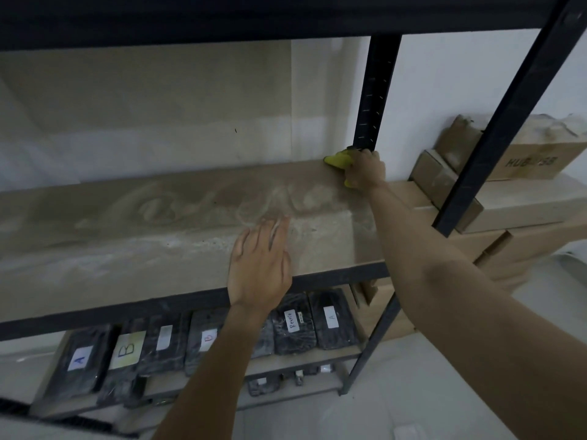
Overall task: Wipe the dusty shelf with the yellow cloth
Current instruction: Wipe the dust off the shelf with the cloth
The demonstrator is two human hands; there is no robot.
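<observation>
The dusty shelf (143,242) is a pale board in a black metal rack, streaked with swirls of grey dust. At its far right corner, by the rear upright, my right hand (365,169) grips the bunched yellow cloth (337,160) and presses it on the board. Most of the cloth is hidden under my fingers. My left hand (260,265) rests flat on the front of the shelf with fingers straight, holding nothing.
Black rack uprights (376,90) stand at the right, one crossing in front of my right arm. Stacked cardboard boxes (524,160) sit beyond the rack on the right. On the lower shelf lie several dark wrapped packs with letter labels (330,319).
</observation>
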